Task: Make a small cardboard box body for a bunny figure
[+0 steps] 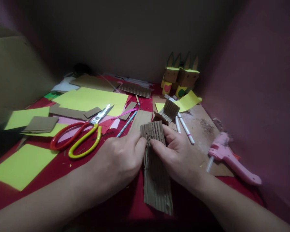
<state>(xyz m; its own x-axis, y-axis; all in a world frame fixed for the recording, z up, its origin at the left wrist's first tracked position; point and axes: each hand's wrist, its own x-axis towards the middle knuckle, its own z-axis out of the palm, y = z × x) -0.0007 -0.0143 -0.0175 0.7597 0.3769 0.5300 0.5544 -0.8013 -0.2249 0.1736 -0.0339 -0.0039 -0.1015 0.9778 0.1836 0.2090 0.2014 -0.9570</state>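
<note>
You're apparently pressing the corrugated strip [157,180] over the tabletop [62,167], L hand [125,156] & R hand [182,154] both gripping its crumpled upper part, prob. needing steady, even thumb pressure next.

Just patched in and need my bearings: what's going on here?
A person's bare left hand and right hand grip a strip of brown corrugated cardboard near its upper end, thumbs on its ridged face. To the left, red-and-yellow-handled scissors lie open; to the right lies a pink glue gun. Two cardboard figures with pointed ears stand at the back.
</note>
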